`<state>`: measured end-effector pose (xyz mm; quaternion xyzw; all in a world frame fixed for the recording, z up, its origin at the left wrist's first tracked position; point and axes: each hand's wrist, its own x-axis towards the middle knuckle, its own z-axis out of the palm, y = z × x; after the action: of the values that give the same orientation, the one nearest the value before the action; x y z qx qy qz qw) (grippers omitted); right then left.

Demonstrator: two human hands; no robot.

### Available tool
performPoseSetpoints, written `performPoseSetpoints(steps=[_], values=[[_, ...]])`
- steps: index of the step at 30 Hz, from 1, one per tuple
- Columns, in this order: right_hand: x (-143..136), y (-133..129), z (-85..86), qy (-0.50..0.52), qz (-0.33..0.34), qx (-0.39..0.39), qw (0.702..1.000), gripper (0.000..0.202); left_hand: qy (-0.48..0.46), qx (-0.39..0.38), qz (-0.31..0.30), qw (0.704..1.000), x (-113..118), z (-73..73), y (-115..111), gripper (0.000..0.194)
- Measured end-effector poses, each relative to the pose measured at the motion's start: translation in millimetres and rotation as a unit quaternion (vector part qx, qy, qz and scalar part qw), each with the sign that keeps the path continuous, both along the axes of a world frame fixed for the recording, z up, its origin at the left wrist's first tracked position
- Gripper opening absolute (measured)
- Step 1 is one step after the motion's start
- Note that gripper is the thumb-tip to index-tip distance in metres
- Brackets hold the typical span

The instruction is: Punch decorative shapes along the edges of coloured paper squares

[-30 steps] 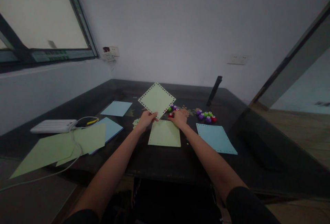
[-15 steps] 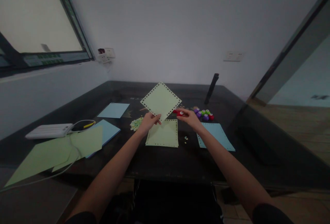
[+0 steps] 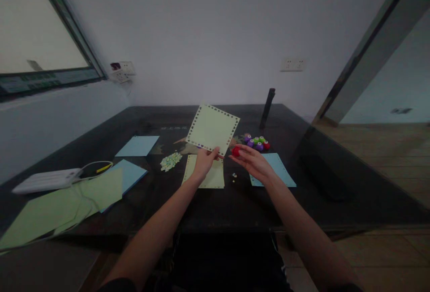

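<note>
My left hand [image 3: 204, 163] pinches a pale green paper sheet [image 3: 212, 128] by its lower edge and holds it tilted above the table. Small punched holes run along the sheet's borders. In my right hand [image 3: 254, 163] is a small red hole punch [image 3: 235, 151], held in the fingers just right of the sheet's lower corner and apart from it. Below my left hand lies another pale green sheet [image 3: 215, 179] with holes along its edges, partly covered by the hand. A light blue sheet [image 3: 278, 169] with punched edges lies under my right wrist.
Several purple, green and red punches with eye shapes [image 3: 258, 143] cluster behind my right hand. A heap of paper bits [image 3: 170, 161] lies left. Further left are blue sheets [image 3: 137, 146], large green sheets [image 3: 77, 202] and a white device with a cable [image 3: 47, 180]. A black upright bar [image 3: 268, 108] stands at the back.
The held sheet has turned from a diamond position to a more level tilt. The red punch has moved slightly away from its edge and rotated in my right hand. The camera view has shifted.
</note>
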<state>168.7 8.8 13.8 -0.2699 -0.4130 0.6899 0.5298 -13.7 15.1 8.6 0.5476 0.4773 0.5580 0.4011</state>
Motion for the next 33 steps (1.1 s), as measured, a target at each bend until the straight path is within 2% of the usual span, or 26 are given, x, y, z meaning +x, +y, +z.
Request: performPoseSetpoints(steps=[8, 12, 16, 33], values=[[-4, 0, -3.5, 0.000, -0.044, 0.000, 0.999, 0.029, -0.021, 0.010, -0.015, 1.000, 4, 2.3, -14, 0.022], [-6, 0, -7.3, -0.032, -0.042, -0.001, 0.999, 0.026, -0.025, 0.002, -0.018, 1.000, 6, 2.5, -14, 0.025], [-8, 0, -9.4, -0.045, -0.067, 0.004, 0.997, 0.026, -0.016, -0.002, -0.036, 0.999, 7, -1.0, -13, 0.029], [-11, -4, -4.8, -0.070, -0.095, -0.012, 0.993, 0.027, 0.022, 0.003, -0.052, 0.998, 7, -11.0, -10, 0.032]])
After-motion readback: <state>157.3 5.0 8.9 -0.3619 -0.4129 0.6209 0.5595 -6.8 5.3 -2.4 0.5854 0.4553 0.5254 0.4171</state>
